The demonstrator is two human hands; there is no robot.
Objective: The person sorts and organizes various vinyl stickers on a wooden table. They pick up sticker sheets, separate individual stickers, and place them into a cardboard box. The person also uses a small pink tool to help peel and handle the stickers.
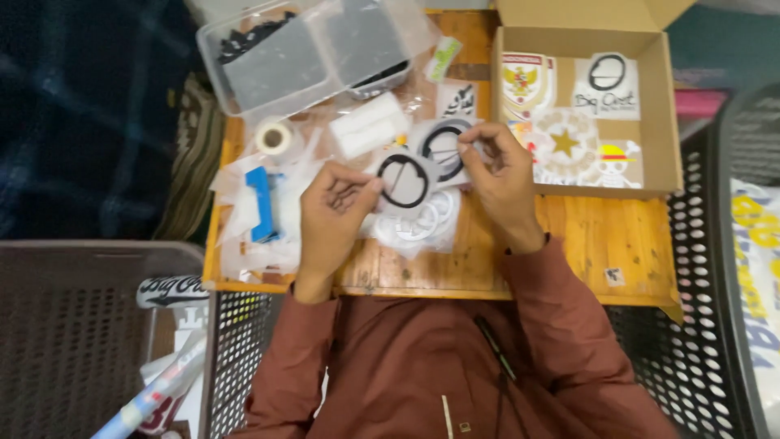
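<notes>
Left hand (335, 213) curled, thumb and fingertips pinching the left edge of a black ring (404, 180) on a grey backing, held just above the wooden surface (601, 244). Right hand (502, 180) likewise closed, fingertips pinching something thin and small at the edge of a second black ring (445, 149), just beyond and right of the first; what exactly sits between those fingertips too small to tell. Both rings between the 2 hands, close together, apparently overlapping at the edges. Beneath the hands, a stack of white ring-shaped cutouts in clear wrap (422, 221). Left of the left hand, a blue block (261, 203) among clear plastic bags, and beyond it a roll of tape (274, 136). Farther beyond the hands, a clear plastic container (305, 57) with grey inserts and dark small parts. Right of the right hand, an open cardboard box (668, 122) lined with stickers, among them a gold star (564, 144) and a skull with a straw hat (617, 162). Dark perforated baskets (699, 325) at either side, rust-brown sleeves nearest the camera.
</notes>
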